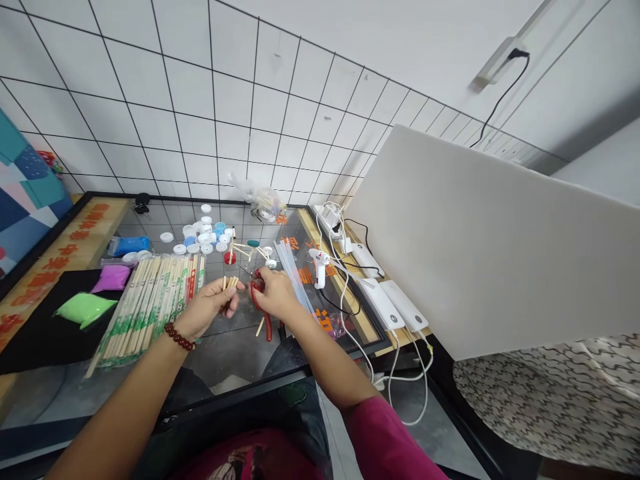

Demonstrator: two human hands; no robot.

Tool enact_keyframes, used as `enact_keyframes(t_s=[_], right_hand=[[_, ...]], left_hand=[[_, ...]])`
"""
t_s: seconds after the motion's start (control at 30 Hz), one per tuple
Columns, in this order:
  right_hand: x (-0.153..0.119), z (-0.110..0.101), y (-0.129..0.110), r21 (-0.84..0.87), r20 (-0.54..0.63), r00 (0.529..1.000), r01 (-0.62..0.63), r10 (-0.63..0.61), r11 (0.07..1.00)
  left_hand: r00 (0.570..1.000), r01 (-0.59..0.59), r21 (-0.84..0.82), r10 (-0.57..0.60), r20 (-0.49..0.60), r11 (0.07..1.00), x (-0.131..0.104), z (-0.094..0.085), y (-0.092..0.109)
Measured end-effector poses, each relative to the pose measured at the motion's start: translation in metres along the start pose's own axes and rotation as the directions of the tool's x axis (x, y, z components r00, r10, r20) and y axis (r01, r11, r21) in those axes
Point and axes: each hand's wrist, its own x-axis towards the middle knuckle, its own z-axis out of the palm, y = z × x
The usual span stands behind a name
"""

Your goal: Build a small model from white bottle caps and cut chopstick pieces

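Note:
My left hand (pixel 215 301), with a beaded bracelet at the wrist, is closed around several short wooden stick pieces (pixel 231 283). Just to its right, my right hand (pixel 276 291) grips red-handled pliers (pixel 269 328), whose jaws point up and left. Another short stick piece (pixel 260 326) lies on the glass tabletop beside the handles. Beyond both hands are a red bottle cap (pixel 229 258) with sticks standing by it and a small stick frame with white caps (pixel 271 263). A packet of wrapped chopsticks (pixel 145 310) lies left of my left hand.
White and blue caps (pixel 205 238) cluster at the back. Green (pixel 85 308), purple (pixel 111 278) and blue packets (pixel 131 245) lie at left. Clear glue sticks (pixel 295 273) and a white glue gun (pixel 319 268) lie right, near cables and white power banks (pixel 380 303). A large white board (pixel 490 247) leans at right.

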Motion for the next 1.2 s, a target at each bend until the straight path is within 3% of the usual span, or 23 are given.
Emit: enact_keyframes(t_s=[0.13, 0.27, 0.43, 0.67, 0.87, 0.97, 1.07, 1.2], right_hand=[[0.001, 0.007, 0.002, 0.240, -0.062, 0.997, -0.024, 0.040, 0.971], [0.000, 0.007, 0.002, 0.443, -0.186, 0.979, 0.155, -0.079, 0.883], [-0.003, 0.008, -0.002, 0.395, -0.204, 0.966, 0.232, -0.161, 0.889], [-0.004, 0.027, -0.006, 0.230, -0.272, 0.935, 0.291, -0.226, 0.929], [-0.003, 0.022, -0.005, 0.355, -0.260, 0.950, 0.260, -0.173, 0.898], [0.000, 0.019, -0.001, 0.596, -0.198, 0.974, 0.207, -0.108, 0.776], [0.003, 0.019, 0.001, 0.808, -0.165, 0.986, 0.130, 0.009, 0.574], [0.005, 0.020, -0.002, 0.923, -0.096, 0.989, 0.047, 0.112, 0.381]], left_hand=[[0.988, 0.120, -0.166, -0.134, -0.080, 0.979, -0.001, 0.001, 0.006], [0.967, 0.141, -0.304, -0.197, -0.164, 0.942, 0.000, 0.004, 0.010], [0.956, 0.037, -0.405, -0.150, -0.251, 0.914, 0.002, 0.008, 0.006], [0.974, 0.052, -0.431, -0.141, -0.177, 0.901, 0.004, 0.020, -0.012], [0.974, -0.015, -0.313, -0.056, -0.217, 0.950, 0.004, 0.025, -0.014], [0.971, -0.053, -0.246, -0.008, -0.239, 0.968, 0.003, 0.024, -0.012], [0.978, -0.012, -0.207, -0.032, -0.208, 0.978, 0.000, 0.025, -0.008], [0.986, 0.018, -0.164, -0.045, -0.162, 0.986, -0.002, 0.028, -0.004]])
